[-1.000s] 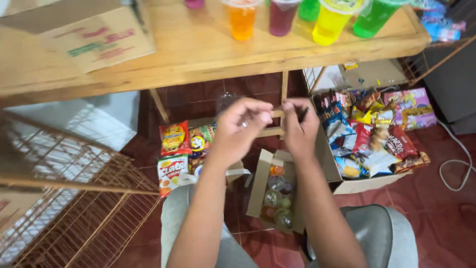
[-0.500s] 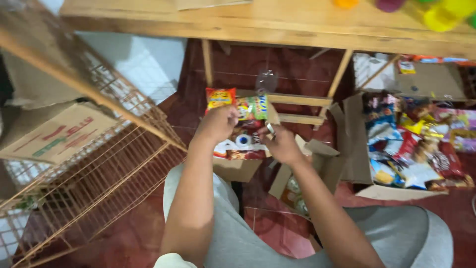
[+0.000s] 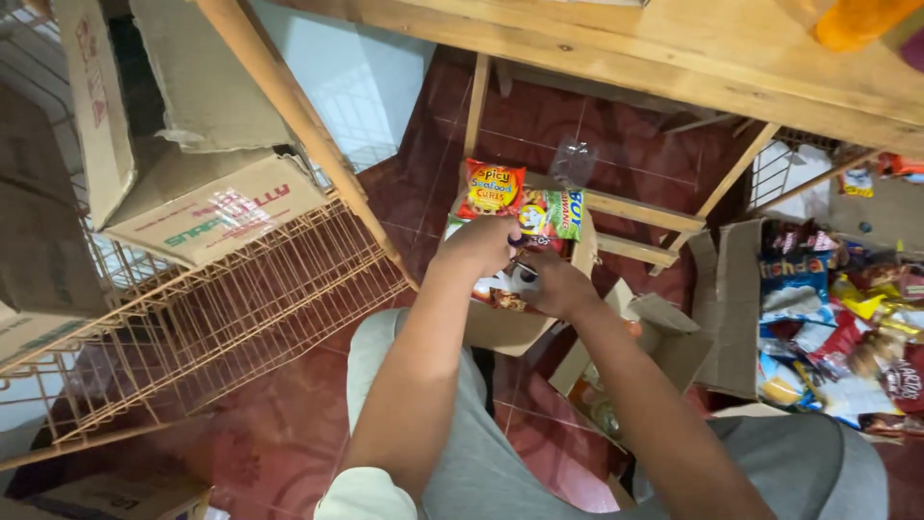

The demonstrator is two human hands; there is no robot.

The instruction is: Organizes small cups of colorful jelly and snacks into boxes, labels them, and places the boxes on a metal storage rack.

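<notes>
The small dark item (image 3: 521, 269) sits between the two hands, above the open cardboard box (image 3: 510, 323) of snack packets; it is too small and too blurred to identify, and most of it is hidden by the fingers. The left hand (image 3: 481, 246) is curled over it, fingertips drawn together as in a pinch; the right hand (image 3: 558, 286) meets it from below, thumb and forefinger closed toward the same spot; whether both hands grip one piece or two cannot be told.

Progress, judged from the present layout: handling is in mid-course; the item is held in the air and has been set down nowhere; the snack packets (image 3: 520, 202) stand upright in the box, apparently undisturbed; a clear plastic cup or bag (image 3: 575, 159) shows just above them, near the table's crossbar.

Surroundings, working outward: a second open box (image 3: 635, 371) lies beside the person's right knee, its contents only partly visible; a larger box of mixed snack packets (image 3: 837, 327) lies further right on the red tiled floor (image 3: 279, 433); a wire rack (image 3: 221, 318) leans at left, with cardboard cartons (image 3: 207, 207) resting on it; the wooden table (image 3: 674, 48) spans the top, carrying an orange drink (image 3: 857, 19) at its right end.
</notes>
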